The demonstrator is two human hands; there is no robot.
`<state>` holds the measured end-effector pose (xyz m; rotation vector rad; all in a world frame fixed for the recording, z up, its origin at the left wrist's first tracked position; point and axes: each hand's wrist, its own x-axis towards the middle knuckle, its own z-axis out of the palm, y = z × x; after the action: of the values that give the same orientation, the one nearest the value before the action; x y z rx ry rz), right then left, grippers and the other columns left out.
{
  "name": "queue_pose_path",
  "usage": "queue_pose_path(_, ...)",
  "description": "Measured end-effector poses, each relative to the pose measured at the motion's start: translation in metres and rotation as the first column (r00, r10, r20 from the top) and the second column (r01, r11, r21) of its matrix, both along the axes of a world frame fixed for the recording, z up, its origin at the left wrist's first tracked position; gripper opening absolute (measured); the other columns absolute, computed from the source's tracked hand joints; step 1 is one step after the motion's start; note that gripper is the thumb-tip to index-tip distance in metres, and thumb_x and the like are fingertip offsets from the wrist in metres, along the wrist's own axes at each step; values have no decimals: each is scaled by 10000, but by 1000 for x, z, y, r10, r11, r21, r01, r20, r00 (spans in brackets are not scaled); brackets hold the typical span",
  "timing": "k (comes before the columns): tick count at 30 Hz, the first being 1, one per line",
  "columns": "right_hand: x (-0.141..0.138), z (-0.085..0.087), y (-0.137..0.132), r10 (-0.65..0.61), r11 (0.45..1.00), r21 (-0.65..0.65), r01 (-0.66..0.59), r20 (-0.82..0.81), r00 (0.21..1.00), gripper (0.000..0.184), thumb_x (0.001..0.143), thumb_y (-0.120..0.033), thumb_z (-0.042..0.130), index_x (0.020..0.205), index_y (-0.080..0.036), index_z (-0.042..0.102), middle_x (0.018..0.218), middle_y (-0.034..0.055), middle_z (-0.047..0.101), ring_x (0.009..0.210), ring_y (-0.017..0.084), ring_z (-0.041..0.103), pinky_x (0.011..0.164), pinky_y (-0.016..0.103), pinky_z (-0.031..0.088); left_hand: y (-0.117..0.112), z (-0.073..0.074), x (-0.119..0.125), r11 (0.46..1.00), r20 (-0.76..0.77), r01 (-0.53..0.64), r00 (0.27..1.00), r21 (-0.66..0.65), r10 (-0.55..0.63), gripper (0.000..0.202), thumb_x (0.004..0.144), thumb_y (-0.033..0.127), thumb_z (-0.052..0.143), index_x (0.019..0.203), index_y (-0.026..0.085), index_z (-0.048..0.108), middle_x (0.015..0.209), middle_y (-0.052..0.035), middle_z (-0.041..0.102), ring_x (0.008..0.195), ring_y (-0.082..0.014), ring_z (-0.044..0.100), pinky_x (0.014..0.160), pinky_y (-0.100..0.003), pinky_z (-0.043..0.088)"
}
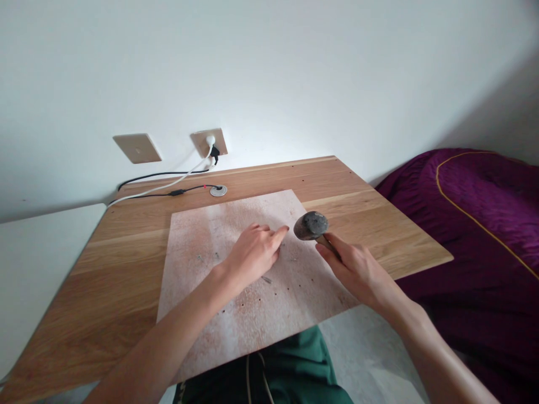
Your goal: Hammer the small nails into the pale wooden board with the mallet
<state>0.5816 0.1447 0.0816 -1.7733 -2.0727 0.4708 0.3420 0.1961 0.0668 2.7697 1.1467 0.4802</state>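
Note:
In my right hand [351, 264] is a mallet with a dark, worn head [314, 225], gripped by its short handle; the head is raised just right of my left hand. My left hand [259, 249] rests over a pale, blotchy board [202, 292]. Its forefinger reaches out toward the mallet head, while the other fingers are curled. What the thumb and fingers hold, if anything, is too small or hidden to make out. A small metal piece [266, 279] lies on the board below this hand. Several small dark holes or specks dot the board's surface.
Beneath the board is a wooden desk [357, 219] against a white wall. Black and white cables [177, 182] run from a wall socket [219, 140] past a round grommet [218, 191]. A white surface [46, 252] adjoins on the left; purple fabric [484, 207] bulges at the right.

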Motion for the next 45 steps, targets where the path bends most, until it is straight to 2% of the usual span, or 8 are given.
queue_pose_path(3,0,-5,-3,1,1000,-31,-1,8,1000,330,1035,-436,415,1072,-221,662,784,85,765,724,279,751,618,311,420,-4,3,5,998,-74,50,996,48,-46,401,910,-21,511,1254,126,656,794,-62,734,812,-224,725,866,-394,559)
queue_pose_path(5,-1,-6,-4,-4,1000,-21,4,4,1000,328,1035,-437,420,1082,-226,666,799,87,776,744,282,757,618,309,423,-3,4,5,998,-51,56,997,38,-54,405,900,-30,514,1240,130,665,825,-64,737,833,-221,723,875,-391,560)
queue_pose_path(8,1,-2,-4,-11,1000,17,12,-29,1000,308,1032,-439,430,1033,-237,663,776,74,770,702,265,745,606,302,421,3,5,0,998,122,-5,992,-60,12,408,893,-4,567,1247,160,687,956,-72,746,882,-211,719,846,-358,575)
queue_pose_path(12,2,6,-3,-14,1000,22,16,-59,998,268,1011,-431,457,955,-240,637,729,63,745,631,244,717,587,298,407,9,8,-9,976,335,-40,936,-213,111,272,899,21,622,1063,180,770,997,-55,745,824,-166,710,795,-305,581)
queue_pose_path(15,1,9,-3,-21,1000,8,22,-64,998,263,1009,-436,455,954,-242,625,737,61,741,658,249,725,594,297,412,10,9,-12,962,300,-4,950,-272,89,216,914,39,643,973,178,796,946,-51,771,840,-183,732,825,-322,586)
queue_pose_path(21,-2,9,-4,-8,1000,-16,7,-49,999,298,1026,-447,440,987,-231,642,755,70,750,682,256,736,610,301,421,9,4,-11,960,190,-28,978,-279,84,270,916,26,619,995,185,821,982,-68,799,898,-219,759,857,-364,600)
queue_pose_path(32,-7,10,-6,6,998,-66,-10,-64,998,336,1028,-446,419,1074,-216,660,769,72,747,726,270,743,626,307,413,7,-2,-9,970,210,-25,975,-240,77,256,910,5,651,1016,160,826,987,-82,791,909,-224,755,872,-370,609)
queue_pose_path(45,-20,14,-7,57,993,-100,-65,-86,995,327,1027,-445,408,1036,-211,636,729,57,710,682,243,718,615,304,389,5,-12,-4,960,375,-18,918,-281,127,229,882,3,703,962,183,821,1001,-71,810,930,-219,767,880,-357,609)
